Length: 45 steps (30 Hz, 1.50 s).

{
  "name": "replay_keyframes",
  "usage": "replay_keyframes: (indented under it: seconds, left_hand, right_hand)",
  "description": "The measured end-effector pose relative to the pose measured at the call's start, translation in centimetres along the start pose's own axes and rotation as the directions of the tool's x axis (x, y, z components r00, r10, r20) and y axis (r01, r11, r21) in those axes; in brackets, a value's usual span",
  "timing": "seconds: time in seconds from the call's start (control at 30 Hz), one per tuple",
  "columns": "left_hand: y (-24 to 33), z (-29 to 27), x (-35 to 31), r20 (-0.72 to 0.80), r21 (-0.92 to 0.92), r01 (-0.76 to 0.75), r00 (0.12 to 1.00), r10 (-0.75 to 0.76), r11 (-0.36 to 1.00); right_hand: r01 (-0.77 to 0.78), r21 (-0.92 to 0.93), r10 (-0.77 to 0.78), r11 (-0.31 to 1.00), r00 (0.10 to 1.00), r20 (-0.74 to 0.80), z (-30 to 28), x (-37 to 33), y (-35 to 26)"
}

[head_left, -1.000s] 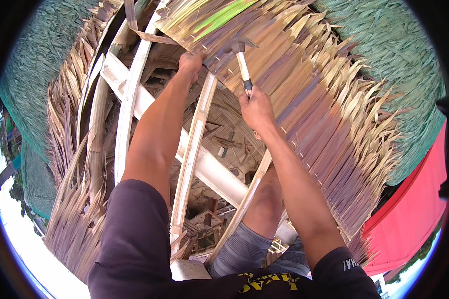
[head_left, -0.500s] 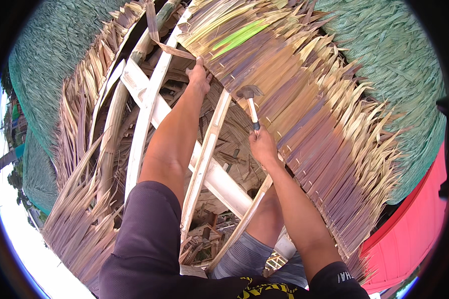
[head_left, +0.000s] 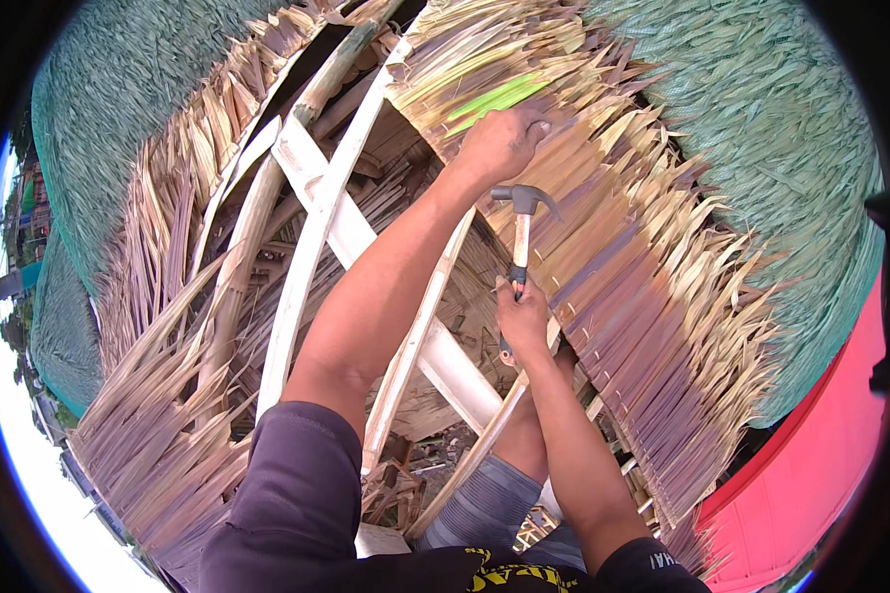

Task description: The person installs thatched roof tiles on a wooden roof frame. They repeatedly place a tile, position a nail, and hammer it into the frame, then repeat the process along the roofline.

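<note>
My right hand [head_left: 523, 314] grips a claw hammer [head_left: 522, 237] by its dark grip, with the metal head up over the edge of the thatch. The hammer's pale shaft shows above my fingers. Farther up, my left hand [head_left: 502, 146] rests over a stitched palm-leaf thatch panel [head_left: 603, 247], next to a bright green leaf strip [head_left: 499, 102]. Its fingers are curled inward, and whatever lies within them is hidden. The panel's stitched edge runs diagonally beneath both hands, and its ragged leaf tips spread to the right.
Pale wooden battens [head_left: 311, 252] and a broad white beam [head_left: 460, 385] cross an opening in the roof frame. Round poles [head_left: 247, 237] and more dry thatch [head_left: 158, 465] lie to the left. Green netting [head_left: 761, 89] covers the thatch at right; a red sheet [head_left: 811, 455] hangs below.
My left hand has moved right, from beside the panel's edge onto its leaves, and curled. My right hand still holds the hammer, whose head has shifted slightly right. The view has shifted slightly.
</note>
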<state>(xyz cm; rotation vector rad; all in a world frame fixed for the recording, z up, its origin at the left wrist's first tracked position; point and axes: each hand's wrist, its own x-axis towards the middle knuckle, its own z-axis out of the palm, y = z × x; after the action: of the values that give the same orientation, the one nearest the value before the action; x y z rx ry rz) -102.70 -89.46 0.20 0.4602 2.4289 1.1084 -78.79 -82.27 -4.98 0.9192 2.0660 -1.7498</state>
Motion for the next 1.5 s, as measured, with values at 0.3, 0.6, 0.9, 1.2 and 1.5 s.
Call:
replay_keyframes:
  seconds: [0.3,0.6,0.9,1.2,1.5]
  left_hand:
    - [-4.0,1.1,-11.9,0.281,-0.283,0.088,0.960,-0.005,0.955]
    - [-9.4,-3.1,-6.5,0.396,-0.219,0.175,0.915,-0.077,0.960]
    - [-20.2,-8.6,5.8,-0.494,-0.168,0.002,0.865,-0.086,0.986]
    - [-25.4,-12.2,9.6,-0.623,-0.100,-0.057,0.782,-0.018,0.993]
    - [-25.4,-10.9,6.9,-0.549,0.300,0.123,0.833,0.066,0.946]
  right_hand:
    - [-0.119,0.365,0.080,0.923,0.989,0.121,-0.7,2.7,-5.3]
    - [0.048,0.381,-0.102,0.923,0.987,0.121,3.2,9.0,-5.6]
    - [0.270,-0.456,-0.275,0.848,0.960,0.056,10.4,17.3,-6.1]
    - [0.188,-0.578,-0.183,0.794,0.981,0.067,12.8,16.7,-5.9]
    - [0.199,-0.572,-0.228,0.796,0.973,0.021,12.9,16.8,-5.3]
